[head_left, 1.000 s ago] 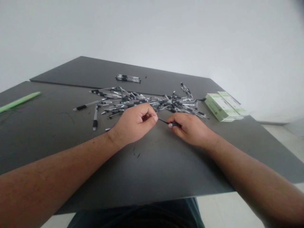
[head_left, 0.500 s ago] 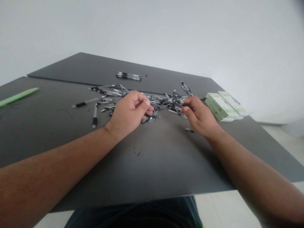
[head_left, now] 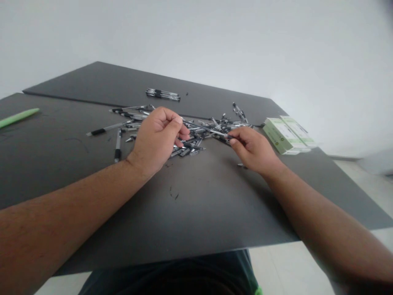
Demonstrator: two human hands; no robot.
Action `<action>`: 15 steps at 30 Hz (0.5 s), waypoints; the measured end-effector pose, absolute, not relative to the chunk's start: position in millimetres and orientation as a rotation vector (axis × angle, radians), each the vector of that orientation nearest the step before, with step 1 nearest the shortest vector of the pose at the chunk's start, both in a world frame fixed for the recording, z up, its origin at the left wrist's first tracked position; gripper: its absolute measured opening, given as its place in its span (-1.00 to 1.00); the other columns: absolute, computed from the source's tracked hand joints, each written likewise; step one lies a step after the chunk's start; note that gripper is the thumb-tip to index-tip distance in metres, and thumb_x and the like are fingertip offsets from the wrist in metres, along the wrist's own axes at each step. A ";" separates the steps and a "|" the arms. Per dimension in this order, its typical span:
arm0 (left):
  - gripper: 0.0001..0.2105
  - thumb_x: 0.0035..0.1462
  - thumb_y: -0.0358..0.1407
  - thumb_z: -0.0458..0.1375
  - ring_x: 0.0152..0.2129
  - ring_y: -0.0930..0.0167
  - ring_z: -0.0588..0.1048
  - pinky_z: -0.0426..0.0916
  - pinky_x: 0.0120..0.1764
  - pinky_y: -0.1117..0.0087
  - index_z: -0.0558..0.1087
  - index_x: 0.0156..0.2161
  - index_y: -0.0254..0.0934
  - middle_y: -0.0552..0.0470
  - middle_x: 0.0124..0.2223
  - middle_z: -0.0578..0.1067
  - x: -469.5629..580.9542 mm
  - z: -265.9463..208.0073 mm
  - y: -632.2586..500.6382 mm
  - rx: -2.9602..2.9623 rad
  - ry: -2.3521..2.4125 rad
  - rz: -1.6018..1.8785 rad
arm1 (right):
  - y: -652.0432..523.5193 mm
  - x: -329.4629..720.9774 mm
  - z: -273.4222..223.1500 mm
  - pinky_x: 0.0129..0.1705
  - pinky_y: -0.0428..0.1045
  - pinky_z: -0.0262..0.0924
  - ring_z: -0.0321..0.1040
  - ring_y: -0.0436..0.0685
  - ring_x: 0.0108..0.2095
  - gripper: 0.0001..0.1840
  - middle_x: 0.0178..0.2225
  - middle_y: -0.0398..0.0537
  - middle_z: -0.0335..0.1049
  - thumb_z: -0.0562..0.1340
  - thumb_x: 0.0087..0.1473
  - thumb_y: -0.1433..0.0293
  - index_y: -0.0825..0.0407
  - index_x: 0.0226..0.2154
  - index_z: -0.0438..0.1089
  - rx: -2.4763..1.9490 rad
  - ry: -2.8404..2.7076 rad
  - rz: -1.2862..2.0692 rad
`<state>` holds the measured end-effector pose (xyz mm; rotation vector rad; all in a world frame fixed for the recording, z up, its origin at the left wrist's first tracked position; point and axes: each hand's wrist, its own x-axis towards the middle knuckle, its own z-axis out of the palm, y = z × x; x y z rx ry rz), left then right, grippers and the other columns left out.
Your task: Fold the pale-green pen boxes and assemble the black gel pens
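My left hand (head_left: 158,137) is closed, thumb and forefinger pinching one end of a slim dark pen refill (head_left: 201,126). The refill slants down to the right, its paler end meeting my right hand (head_left: 253,147). That hand is closed too, thumb against forefinger, with a small dark piece at its fingertips that I cannot make out fully. Beneath and behind both hands spreads a loose pile of clear pens with black grips and pen parts (head_left: 192,149). One pen (head_left: 118,144) lies left of my left wrist. A small part (head_left: 242,166) rests under my right hand.
Behind the pile, several pens (head_left: 162,95) lie side by side on the dark table (head_left: 196,213). Green and white boxes (head_left: 287,135) stand at the right. A long light-green object (head_left: 19,117) lies at the left edge. A wall rises behind the table.
The dark refill now shows stretched between my hands. Both hands have shifted slightly left, the left one also upward, and the view has moved a little.
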<state>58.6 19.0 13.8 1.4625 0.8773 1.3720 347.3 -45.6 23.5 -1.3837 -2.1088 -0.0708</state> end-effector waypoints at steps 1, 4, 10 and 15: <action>-0.86 0.43 -0.22 0.26 -0.45 0.39 0.64 0.54 -0.45 0.40 0.45 -0.21 -0.17 0.02 -0.33 0.66 58.7 13.2 19.3 1.465 0.873 1.373 | -45.7 347.1 23.7 -0.02 0.16 0.44 0.60 0.30 -0.12 -0.79 -0.18 0.05 0.67 0.22 0.43 0.33 -0.04 -0.06 0.59 -1.387 -2.111 -0.070; -0.86 0.42 -0.23 0.27 -0.44 0.37 0.65 0.54 -0.45 0.38 0.45 -0.21 -0.17 0.01 -0.32 0.66 58.4 11.7 20.1 1.481 0.874 1.366 | -45.7 346.7 23.5 -0.01 0.17 0.44 0.60 0.31 -0.11 -0.80 -0.17 0.05 0.67 0.23 0.41 0.32 -0.05 -0.06 0.60 -1.401 -2.107 -0.066; -0.87 0.42 -0.25 0.25 -0.43 0.38 0.65 0.54 -0.44 0.37 0.44 -0.22 -0.16 0.02 -0.32 0.67 57.7 12.5 19.1 1.515 0.913 1.352 | -45.6 346.5 23.7 -0.01 0.18 0.45 0.61 0.31 -0.11 -0.81 -0.18 0.03 0.67 0.24 0.40 0.33 -0.07 -0.07 0.59 -1.413 -2.101 -0.032; -0.88 0.44 -0.25 0.23 -0.42 0.37 0.66 0.54 -0.42 0.35 0.43 -0.21 -0.14 0.02 -0.30 0.67 57.3 12.9 19.0 1.523 0.923 1.342 | -46.1 345.9 24.3 -0.01 0.18 0.45 0.61 0.31 -0.11 -0.81 -0.18 0.03 0.67 0.23 0.40 0.34 -0.07 -0.08 0.59 -1.392 -2.106 -0.025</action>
